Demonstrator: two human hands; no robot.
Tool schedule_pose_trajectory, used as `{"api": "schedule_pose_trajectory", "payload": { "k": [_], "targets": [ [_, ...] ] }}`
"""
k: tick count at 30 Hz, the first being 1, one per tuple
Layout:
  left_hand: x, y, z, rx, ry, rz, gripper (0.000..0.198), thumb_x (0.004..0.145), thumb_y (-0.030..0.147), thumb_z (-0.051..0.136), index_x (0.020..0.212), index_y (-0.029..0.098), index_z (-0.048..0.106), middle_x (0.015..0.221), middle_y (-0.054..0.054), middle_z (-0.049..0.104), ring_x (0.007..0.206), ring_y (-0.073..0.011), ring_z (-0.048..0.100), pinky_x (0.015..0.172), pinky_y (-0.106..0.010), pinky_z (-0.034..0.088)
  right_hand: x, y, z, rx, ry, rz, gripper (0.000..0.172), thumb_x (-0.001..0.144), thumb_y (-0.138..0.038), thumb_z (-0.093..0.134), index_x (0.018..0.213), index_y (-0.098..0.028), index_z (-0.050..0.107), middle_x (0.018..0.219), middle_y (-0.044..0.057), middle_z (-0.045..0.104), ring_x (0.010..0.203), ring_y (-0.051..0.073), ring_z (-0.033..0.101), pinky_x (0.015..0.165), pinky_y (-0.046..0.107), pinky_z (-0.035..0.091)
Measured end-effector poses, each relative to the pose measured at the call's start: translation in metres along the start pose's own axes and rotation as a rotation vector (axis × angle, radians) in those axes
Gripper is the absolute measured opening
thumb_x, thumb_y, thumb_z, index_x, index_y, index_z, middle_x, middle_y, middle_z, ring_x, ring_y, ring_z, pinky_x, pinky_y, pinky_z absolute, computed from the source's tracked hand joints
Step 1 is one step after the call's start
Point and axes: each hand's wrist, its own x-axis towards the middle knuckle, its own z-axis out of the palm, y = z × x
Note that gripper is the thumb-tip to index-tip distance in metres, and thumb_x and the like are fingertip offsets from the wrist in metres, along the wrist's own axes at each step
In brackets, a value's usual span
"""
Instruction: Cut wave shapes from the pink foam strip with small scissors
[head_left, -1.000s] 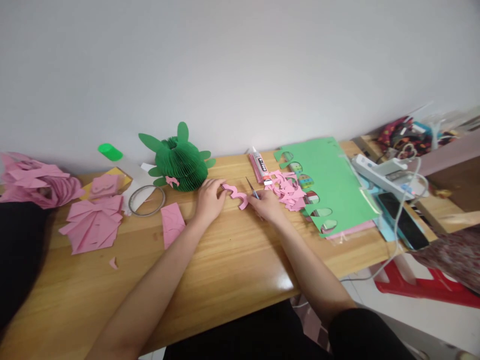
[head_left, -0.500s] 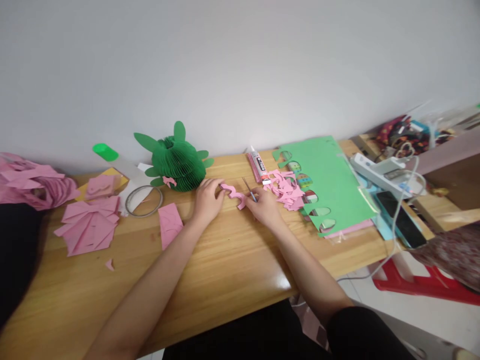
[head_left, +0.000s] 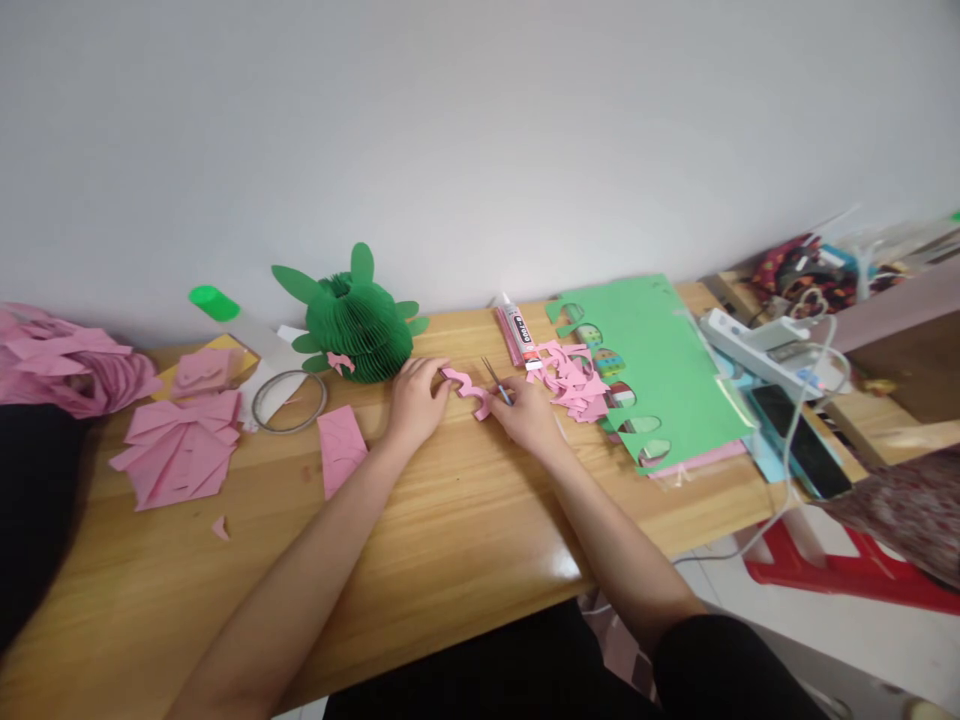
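Note:
A wavy pink paper piece (head_left: 466,382) lies between my hands, low over the table. My left hand (head_left: 416,400) pinches its left end between thumb and fingers. At its right end is my right hand (head_left: 525,412), closed around slim metal tweezers (head_left: 496,380); their two thin prongs point away from me, slightly apart at the tips. The grip end is hidden in my palm. Just beyond my left hand stands a green honeycomb paper ball (head_left: 356,330) with leaf shapes and a small pink piece on its front. Pink paper scraps (head_left: 574,380) are heaped beside my right hand.
A glue tube (head_left: 516,330) lies near the wall, left of a green cut-out sheet (head_left: 652,370). Leftward are a tape roll (head_left: 289,402), a green-capped bottle (head_left: 215,302) and folded pink paper (head_left: 180,450). A power strip (head_left: 757,350) and phone (head_left: 802,440) are at right.
The view has shifted very slightly. Both hands keep their places on the pink piece, and the tweezers' prongs have turned a little to the left.

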Motion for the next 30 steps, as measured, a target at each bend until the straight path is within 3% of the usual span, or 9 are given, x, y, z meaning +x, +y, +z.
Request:
{"api": "schedule_pose_trajectory", "payload": {
  "k": [10,13,17,24,27,30],
  "targets": [
    [-0.001,0.000,0.000,0.006,-0.008,0.007,0.023,0.081,0.009,0.062,0.101,0.020,0.066,0.104,-0.008,0.072,0.104,-0.0250,0.064,0.096,-0.045,0.050,0.000,-0.001,0.003,-0.020,0.033,-0.037,0.011,0.080,-0.020,0.067,0.090,-0.020,0.065,0.072,0.004,0.074,0.078,0.023,0.066,0.062,0.027,0.040],
    [-0.001,-0.002,0.001,0.014,-0.011,0.018,0.017,0.087,0.019,0.063,0.103,0.016,0.065,0.106,-0.008,0.069,0.104,-0.0234,0.063,0.095,-0.046,0.049,0.001,0.000,0.003,-0.011,0.030,-0.047,0.011,0.079,-0.020,0.068,0.089,-0.021,0.066,0.073,0.004,0.073,0.081,0.024,0.067,0.063,0.027,0.042],
    [-0.003,-0.003,0.001,0.020,-0.006,0.039,0.027,0.092,0.033,0.059,0.112,0.015,0.062,0.116,-0.009,0.064,0.106,-0.0228,0.062,0.092,-0.046,0.051,0.002,0.002,0.002,0.027,0.003,-0.035,0.008,0.085,-0.022,0.063,0.092,-0.020,0.066,0.068,0.002,0.070,0.078,0.022,0.067,0.064,0.027,0.047],
    [-0.007,0.001,0.003,0.036,0.012,0.070,0.033,0.092,0.033,0.059,0.121,0.016,0.059,0.123,-0.010,0.061,0.106,-0.0233,0.062,0.090,-0.046,0.053,0.006,0.005,0.001,0.077,-0.056,0.074,0.027,0.095,-0.032,0.059,0.115,-0.015,0.062,0.113,0.009,0.065,0.093,0.021,0.066,0.079,0.041,0.057],
    [-0.004,0.014,-0.011,0.056,0.025,0.074,0.026,0.093,0.026,0.056,0.117,0.017,0.062,0.124,-0.011,0.062,0.113,-0.0241,0.060,0.097,-0.047,0.050,0.007,0.007,0.001,0.104,-0.083,0.111,0.030,0.094,-0.031,0.059,0.121,-0.016,0.059,0.119,0.010,0.063,0.098,0.023,0.065,0.082,0.043,0.056],
    [0.000,0.030,-0.048,0.078,0.004,0.089,0.030,0.090,0.010,0.046,0.106,0.019,0.069,0.118,-0.007,0.068,0.114,-0.0217,0.061,0.101,-0.038,0.048,0.007,0.008,0.001,0.129,-0.095,0.118,0.031,0.094,-0.031,0.060,0.122,-0.016,0.059,0.120,0.010,0.063,0.099,0.023,0.065,0.082,0.043,0.056]
  ]
}}
